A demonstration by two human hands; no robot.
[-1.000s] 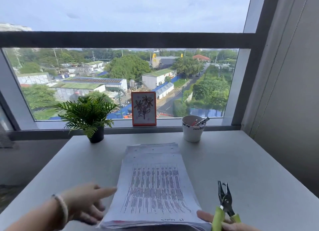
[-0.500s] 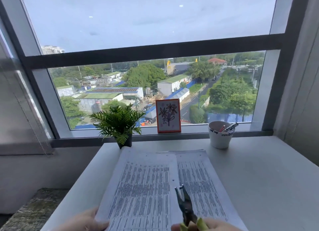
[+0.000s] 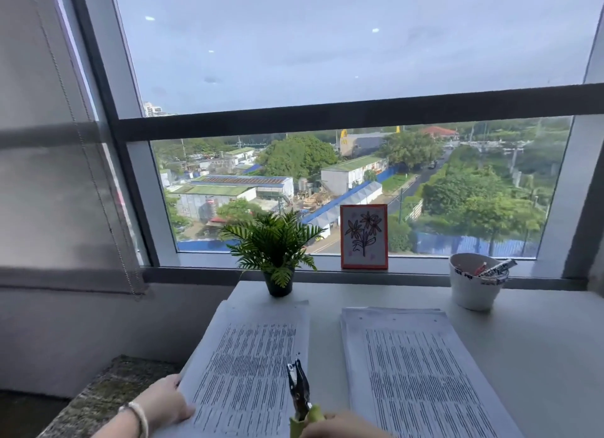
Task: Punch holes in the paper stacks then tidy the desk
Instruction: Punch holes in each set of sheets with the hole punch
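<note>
Gripped by its green handles in the right hand [image 3: 340,426], the punch [image 3: 299,390] points its metal nose away from the person, over the right edge of the left stack [image 3: 251,365]. How tightly the fingers close I cannot fully tell, since most of that hand is cut off by the bottom of the view. The left hand [image 3: 165,401] holds the left stack's near left edge, thumb on top of the sheet.

Both stacks lie side by side on the desk [image 3: 539,339], apart from each other. The right stack [image 3: 415,372] shows small holes along its far edge, so it looks already punched. The left stack shows none that I can make out.

Judging from this, the punching step is in hand, now on the left stack. The next move calls for sliding the punch's mouth over an edge of that stack, keeping the sheets squared with the left hand, then squeezing. Tidying comes later.
</note>
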